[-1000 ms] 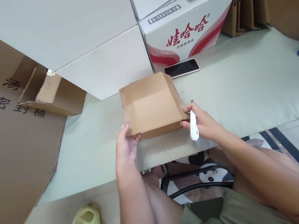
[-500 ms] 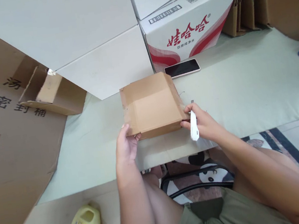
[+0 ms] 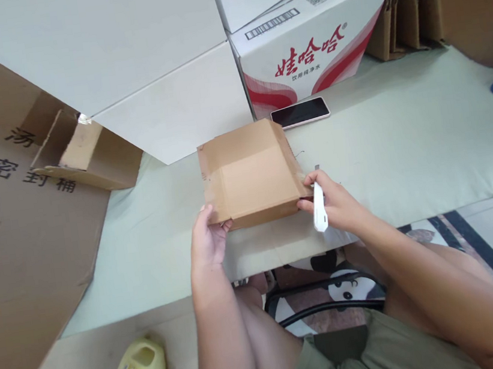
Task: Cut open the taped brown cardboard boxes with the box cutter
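A shallow brown cardboard box (image 3: 254, 174) rests on the pale green tablecloth, its inside facing up. At its near left corner my left hand (image 3: 209, 238) grips the cardboard between thumb and fingers. My right hand (image 3: 333, 200) pinches the near right corner with thumb and forefinger. That same hand also holds a white utility knife (image 3: 319, 208) against the palm, and a short grey blade tip shows above its fingers. Some fingers of both hands are hidden behind the cardboard.
Large white cartons (image 3: 173, 109) stand behind the box, next to a red-and-white water carton (image 3: 314, 48). A phone (image 3: 300, 112) lies before it. Folded cardboard (image 3: 408, 12) stands at the back right, a big brown carton (image 3: 30, 237) at left. A yellow jug (image 3: 143, 364) lies on the floor.
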A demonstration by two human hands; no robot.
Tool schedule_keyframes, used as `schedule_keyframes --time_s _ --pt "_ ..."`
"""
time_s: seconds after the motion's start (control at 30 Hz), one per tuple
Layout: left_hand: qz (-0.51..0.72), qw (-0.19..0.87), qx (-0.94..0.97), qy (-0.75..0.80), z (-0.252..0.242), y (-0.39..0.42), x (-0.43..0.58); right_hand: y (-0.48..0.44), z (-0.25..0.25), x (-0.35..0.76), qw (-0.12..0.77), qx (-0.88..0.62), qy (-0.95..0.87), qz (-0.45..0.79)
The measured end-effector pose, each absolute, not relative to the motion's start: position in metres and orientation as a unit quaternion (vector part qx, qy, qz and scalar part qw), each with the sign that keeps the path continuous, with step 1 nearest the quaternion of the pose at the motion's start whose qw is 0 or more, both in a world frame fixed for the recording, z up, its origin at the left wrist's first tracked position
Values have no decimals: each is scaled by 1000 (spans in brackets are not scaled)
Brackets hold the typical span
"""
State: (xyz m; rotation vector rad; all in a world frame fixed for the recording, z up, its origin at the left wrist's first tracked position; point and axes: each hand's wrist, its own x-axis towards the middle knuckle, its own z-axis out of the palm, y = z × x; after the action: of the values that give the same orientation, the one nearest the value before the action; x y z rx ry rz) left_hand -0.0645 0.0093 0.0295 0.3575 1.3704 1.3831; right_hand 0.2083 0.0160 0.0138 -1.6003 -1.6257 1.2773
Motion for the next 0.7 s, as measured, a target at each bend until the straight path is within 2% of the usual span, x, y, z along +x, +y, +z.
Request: schedule_keyframes --time_s 0.7 --pt "580 545 170 581 27 9 -67 15 14 207 279 -578 -595 483"
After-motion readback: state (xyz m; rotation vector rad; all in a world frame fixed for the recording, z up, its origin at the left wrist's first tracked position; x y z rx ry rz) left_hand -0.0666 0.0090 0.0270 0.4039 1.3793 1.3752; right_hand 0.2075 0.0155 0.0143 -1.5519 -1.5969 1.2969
